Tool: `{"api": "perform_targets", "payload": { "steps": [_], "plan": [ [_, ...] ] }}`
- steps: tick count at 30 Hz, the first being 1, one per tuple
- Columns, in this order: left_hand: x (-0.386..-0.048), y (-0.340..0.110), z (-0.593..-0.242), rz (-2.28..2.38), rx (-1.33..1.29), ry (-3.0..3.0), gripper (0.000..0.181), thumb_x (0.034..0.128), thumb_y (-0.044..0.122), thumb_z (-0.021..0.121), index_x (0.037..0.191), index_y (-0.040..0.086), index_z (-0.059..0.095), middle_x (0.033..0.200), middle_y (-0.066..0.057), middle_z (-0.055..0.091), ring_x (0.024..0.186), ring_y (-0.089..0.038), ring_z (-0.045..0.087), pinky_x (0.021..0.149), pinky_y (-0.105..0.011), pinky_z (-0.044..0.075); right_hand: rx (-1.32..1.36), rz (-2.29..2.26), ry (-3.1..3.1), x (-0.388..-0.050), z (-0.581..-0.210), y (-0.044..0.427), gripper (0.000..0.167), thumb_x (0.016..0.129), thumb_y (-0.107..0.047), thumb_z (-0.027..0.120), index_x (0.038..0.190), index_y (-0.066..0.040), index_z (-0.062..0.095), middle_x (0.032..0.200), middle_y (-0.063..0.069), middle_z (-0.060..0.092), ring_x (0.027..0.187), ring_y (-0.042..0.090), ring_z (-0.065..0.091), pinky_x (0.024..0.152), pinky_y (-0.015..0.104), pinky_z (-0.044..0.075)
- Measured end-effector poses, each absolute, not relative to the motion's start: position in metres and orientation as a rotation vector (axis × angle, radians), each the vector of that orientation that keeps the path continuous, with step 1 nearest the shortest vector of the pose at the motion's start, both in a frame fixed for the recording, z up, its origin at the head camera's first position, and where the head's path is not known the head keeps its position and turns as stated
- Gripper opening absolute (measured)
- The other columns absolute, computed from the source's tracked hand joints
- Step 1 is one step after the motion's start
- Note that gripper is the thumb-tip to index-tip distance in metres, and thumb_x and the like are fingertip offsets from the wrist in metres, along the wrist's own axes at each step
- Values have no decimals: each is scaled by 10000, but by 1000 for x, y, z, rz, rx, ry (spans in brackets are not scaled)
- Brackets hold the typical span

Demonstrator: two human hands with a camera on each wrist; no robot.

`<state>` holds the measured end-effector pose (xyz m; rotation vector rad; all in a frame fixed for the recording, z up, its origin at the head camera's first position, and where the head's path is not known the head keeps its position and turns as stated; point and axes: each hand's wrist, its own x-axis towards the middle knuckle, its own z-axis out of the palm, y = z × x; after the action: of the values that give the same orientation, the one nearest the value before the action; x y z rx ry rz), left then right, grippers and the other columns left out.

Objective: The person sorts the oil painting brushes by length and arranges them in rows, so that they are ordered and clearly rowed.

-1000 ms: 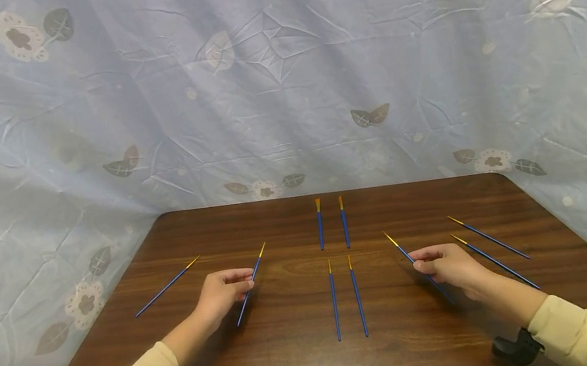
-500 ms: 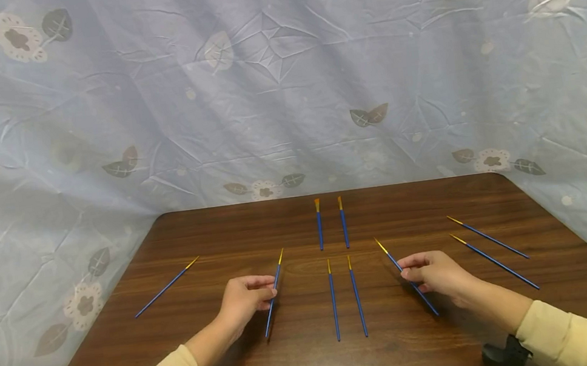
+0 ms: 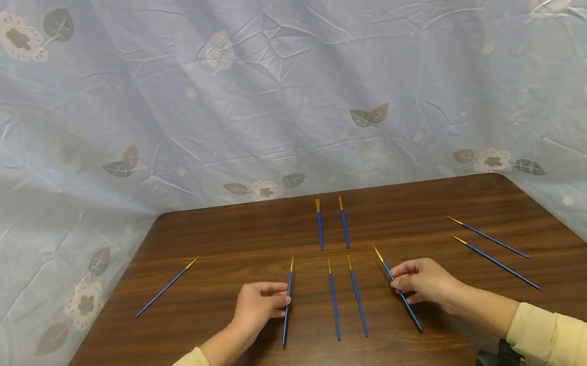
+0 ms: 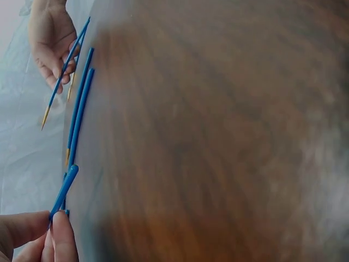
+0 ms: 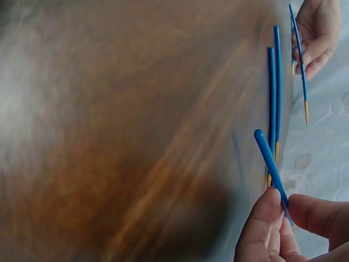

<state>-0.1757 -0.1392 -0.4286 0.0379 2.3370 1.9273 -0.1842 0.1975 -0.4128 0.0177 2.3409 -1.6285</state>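
Observation:
My left hand (image 3: 258, 307) pinches a blue paintbrush (image 3: 286, 325) between thumb and fingers, its yellow tip pointing away from me. In mirror fashion, my right hand (image 3: 424, 280) pinches another blue paintbrush (image 3: 411, 311), tip leaning inward. Between the two hands lie a paintbrush (image 3: 334, 303) and a second paintbrush (image 3: 359, 303), side by side on the table. Each wrist view shows the handle end of the held brush, such as the left one's handle (image 4: 64, 191) and the right one's handle (image 5: 270, 162), jutting past the fingertips.
Two flat-tipped brushes (image 3: 320, 228) (image 3: 344, 225) lie at the back middle of the brown wooden table (image 3: 233, 230). A single brush (image 3: 166, 287) lies at the left, and a slanted pair (image 3: 495, 261) at the right. Patterned grey cloth (image 3: 284, 105) hangs behind the table.
Both hands have moved inward and slightly nearer to me, carrying their paintbrushes toward the middle pair. The held brushes now stand closer to parallel with that pair. The lying brushes have stayed put.

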Motion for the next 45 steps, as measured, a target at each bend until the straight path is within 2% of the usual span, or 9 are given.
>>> {"api": "perform_targets", "payload": {
  "steps": [13,21,32,45],
  "plan": [
    [-175,-124,-436,1933,72,2342,235,820,-94,703,1043,-152,656,845,-123,696,759,-221,695,634,-328,596,38,-1645,2335,-179,-417,186,289,893,12,654,1145,124,568,960,138,640,817,221,617,693,361,581],
    [-177,-120,-439,1909,94,2391,246,800,-98,718,1037,-139,668,843,-129,705,746,-220,701,614,-319,595,93,-1635,2385,-180,-417,176,231,868,51,675,1077,116,600,901,126,653,759,200,634,628,336,587],
    [-178,-116,-439,1869,130,2471,234,789,-89,734,1014,-120,678,836,-116,700,714,-216,698,575,-319,591,62,-1618,2460,-181,-420,174,223,855,36,701,1046,113,617,868,108,666,760,205,659,618,347,591],
    [-176,-111,-440,1782,162,2571,229,774,-103,739,995,-106,680,809,-96,686,658,-204,690,532,-304,582,33,-1588,2521,-182,-426,173,174,821,52,717,975,82,642,796,92,620,680,179,636,570,337,586]
  ]
}}
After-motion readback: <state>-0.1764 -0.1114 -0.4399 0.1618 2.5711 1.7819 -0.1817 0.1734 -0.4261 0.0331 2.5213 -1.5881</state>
